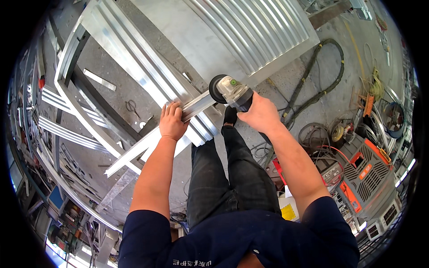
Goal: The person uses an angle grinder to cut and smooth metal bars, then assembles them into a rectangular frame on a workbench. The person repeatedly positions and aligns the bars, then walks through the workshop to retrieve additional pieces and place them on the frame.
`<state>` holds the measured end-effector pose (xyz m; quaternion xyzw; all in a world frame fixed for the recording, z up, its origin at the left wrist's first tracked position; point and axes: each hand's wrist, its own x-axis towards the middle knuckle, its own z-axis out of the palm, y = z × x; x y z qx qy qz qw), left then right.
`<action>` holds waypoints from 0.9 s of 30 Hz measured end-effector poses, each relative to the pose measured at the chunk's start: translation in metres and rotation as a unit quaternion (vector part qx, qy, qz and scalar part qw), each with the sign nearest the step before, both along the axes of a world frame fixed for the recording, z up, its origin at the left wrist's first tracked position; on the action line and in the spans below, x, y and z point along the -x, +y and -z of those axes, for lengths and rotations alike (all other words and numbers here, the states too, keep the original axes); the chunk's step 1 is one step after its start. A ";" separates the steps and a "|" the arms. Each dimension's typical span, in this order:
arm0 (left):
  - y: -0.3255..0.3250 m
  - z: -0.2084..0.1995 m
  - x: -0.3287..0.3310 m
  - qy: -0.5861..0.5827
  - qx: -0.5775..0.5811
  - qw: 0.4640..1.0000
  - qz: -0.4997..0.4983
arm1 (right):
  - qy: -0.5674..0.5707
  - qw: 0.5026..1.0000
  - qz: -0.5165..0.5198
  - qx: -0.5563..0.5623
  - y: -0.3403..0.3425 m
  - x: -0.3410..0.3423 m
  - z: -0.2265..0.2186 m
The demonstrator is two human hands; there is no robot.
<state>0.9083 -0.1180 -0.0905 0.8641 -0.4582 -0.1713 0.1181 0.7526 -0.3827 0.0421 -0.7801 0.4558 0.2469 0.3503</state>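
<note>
My right hand (pixel 260 114) is wrapped round the dark body of an angle grinder (pixel 233 91), whose round disc guard points left. The grinder's disc side meets the far end of a long metal profile (pixel 196 106). With its fingers closed over that profile, my left hand (pixel 173 120) holds it a little way from the grinder. The profile slants down to the lower left. Under it lies a ribbed metal panel (pixel 147 71), which runs from the upper left toward my legs. Whether the disc is spinning, I cannot tell.
A large corrugated sheet (pixel 196 44) lies ahead. Thick black cable (pixel 328 89) loops across the floor at right, near a grey and orange machine (pixel 366 174). Curved metal frames (pixel 73 94), scissors (pixel 131 107) and scrap strips (pixel 99 80) lie at left. My shoe (pixel 230 116) is close below the grinder.
</note>
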 end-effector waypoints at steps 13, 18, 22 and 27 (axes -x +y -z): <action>-0.021 -0.055 0.004 0.016 -0.055 0.998 -0.012 | -0.266 0.867 0.400 -0.128 -0.005 0.090 0.008; -0.052 -0.113 0.058 0.232 0.141 0.962 0.004 | -0.301 0.786 0.523 -0.131 0.009 0.120 0.016; -0.106 -0.150 0.142 0.344 0.048 0.901 0.259 | -0.339 0.731 0.581 -0.116 0.019 0.142 0.043; -0.129 -0.127 0.195 0.134 -0.056 0.906 0.397 | -0.351 0.693 0.625 -0.076 0.012 0.158 0.044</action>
